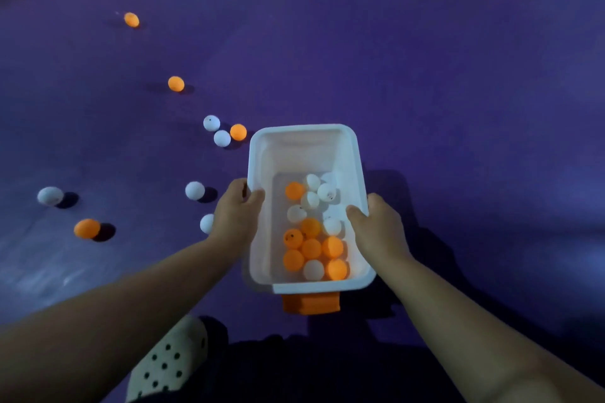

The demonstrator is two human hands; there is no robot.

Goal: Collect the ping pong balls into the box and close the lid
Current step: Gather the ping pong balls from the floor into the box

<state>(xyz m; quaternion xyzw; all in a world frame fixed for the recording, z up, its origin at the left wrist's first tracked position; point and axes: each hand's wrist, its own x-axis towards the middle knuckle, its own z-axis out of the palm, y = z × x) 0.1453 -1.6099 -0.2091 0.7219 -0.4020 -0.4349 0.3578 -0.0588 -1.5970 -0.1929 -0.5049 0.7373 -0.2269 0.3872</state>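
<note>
A white open box (302,132) sits in the middle of the view, with an orange latch (311,303) at its near end. Several orange and white ping pong balls (311,247) lie inside. My left hand (234,214) grips the box's left rim, thumb over the edge. My right hand (376,226) grips the right rim. Loose balls lie on the purple floor to the left: three clustered balls (222,137), a white ball (195,190), another white ball (207,223) partly behind my left hand, and an orange ball (86,228). No lid is in view.
Farther left and back lie a white ball (50,196) and two orange balls (176,83), (131,20). A spotted light shoe (167,366) shows at the bottom edge. Purple floor (458,75) stretches to the right of the box.
</note>
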